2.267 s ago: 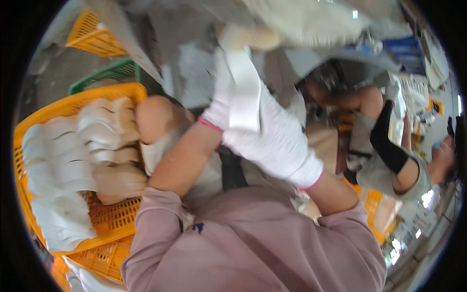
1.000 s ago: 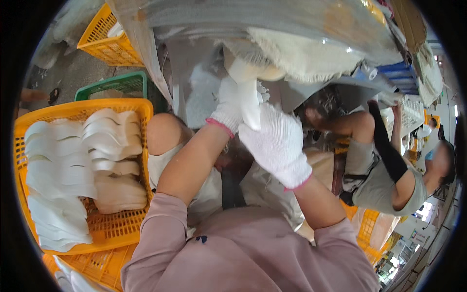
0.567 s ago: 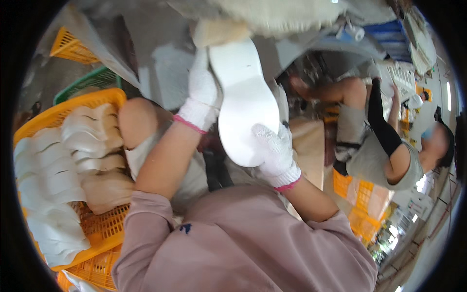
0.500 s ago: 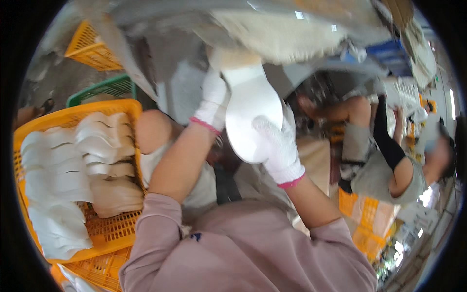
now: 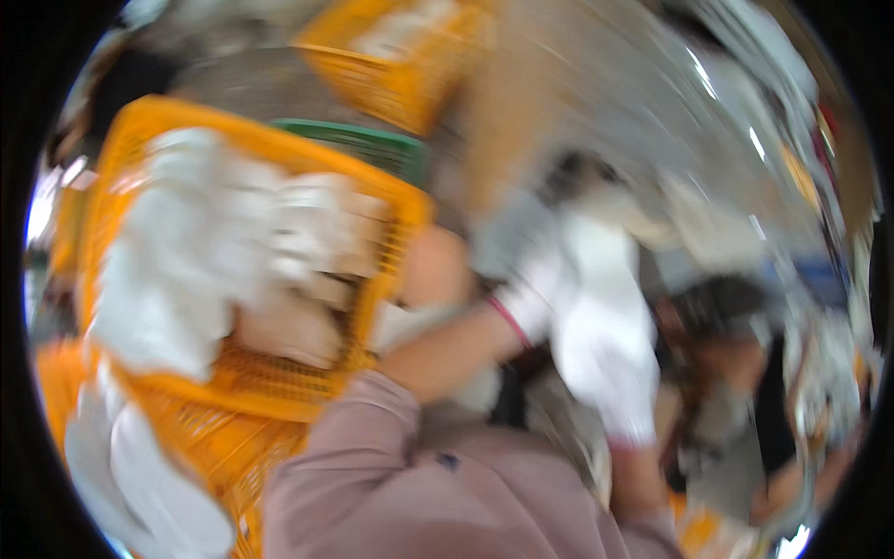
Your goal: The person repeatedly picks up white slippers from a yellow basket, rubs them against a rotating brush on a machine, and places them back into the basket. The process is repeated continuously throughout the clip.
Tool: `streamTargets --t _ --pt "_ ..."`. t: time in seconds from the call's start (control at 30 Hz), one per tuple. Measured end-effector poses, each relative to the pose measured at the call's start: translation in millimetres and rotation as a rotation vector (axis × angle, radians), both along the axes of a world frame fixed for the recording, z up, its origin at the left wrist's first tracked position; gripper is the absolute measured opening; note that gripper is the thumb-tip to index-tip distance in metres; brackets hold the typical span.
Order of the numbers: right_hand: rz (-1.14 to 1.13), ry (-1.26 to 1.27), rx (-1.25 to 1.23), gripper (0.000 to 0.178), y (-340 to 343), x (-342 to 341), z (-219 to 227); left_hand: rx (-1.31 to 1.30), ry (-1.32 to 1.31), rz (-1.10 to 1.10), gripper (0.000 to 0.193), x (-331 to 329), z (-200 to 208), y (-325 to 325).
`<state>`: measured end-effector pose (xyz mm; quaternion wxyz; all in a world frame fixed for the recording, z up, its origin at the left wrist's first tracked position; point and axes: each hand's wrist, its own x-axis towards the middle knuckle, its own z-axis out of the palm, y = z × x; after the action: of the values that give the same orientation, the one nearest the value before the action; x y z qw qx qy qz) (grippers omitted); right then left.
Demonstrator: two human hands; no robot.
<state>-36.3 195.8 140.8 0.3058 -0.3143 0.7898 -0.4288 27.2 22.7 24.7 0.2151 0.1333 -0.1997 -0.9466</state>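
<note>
Between my two gloved hands is a white insole [image 5: 602, 270], a foot-shaped piece, held upright in front of my chest and smeared by motion. My left hand [image 5: 538, 287], in a white knit glove with a pink cuff, is closed on its left edge. Gloved the same way, my right hand [image 5: 626, 377] grips the lower, wider end. The separate fingers are too blurred to make out. To my left stands an orange crate [image 5: 251, 402] with stacked curved white pieces [image 5: 168, 270] and tan pieces [image 5: 291, 326] inside.
Under that crate is another orange crate [image 5: 200, 447]; loose white insoles [image 5: 168, 475] lie at its left. A green crate [image 5: 372, 149] and a farther orange crate [image 5: 372, 79] stand beyond. Blurred grey covering [image 5: 652, 102] fills the upper right. Part of another person [image 5: 782, 424] shows at right.
The view has swung left, so the crates appear farther right and more of them shows. Both hands still hold the insole.
</note>
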Motion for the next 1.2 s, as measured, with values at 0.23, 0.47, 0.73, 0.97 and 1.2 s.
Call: streamTargets --t 0.23,0.47,0.73,0.97,1.2 --pt "0.079 0.515 0.154 0.037 103 24 1 -1.216 -0.503 0.067 0.036 126 92 31" --pt "0.166 0.609 0.192 0.036 166 6 -37 -1.115 -0.924 1.225 0.028 307 209 -83" --pt "0.267 0.507 0.139 0.039 169 -14 -53 -2.021 -1.757 1.645 0.067 400 306 -134" --pt "0.225 0.529 -0.019 0.028 136 23 -56 -2.179 -1.370 1.071 0.077 396 375 -167" --pt "0.496 0.049 -0.235 0.045 -6 127 34 -1.195 -1.129 0.429 0.031 388 383 -218"
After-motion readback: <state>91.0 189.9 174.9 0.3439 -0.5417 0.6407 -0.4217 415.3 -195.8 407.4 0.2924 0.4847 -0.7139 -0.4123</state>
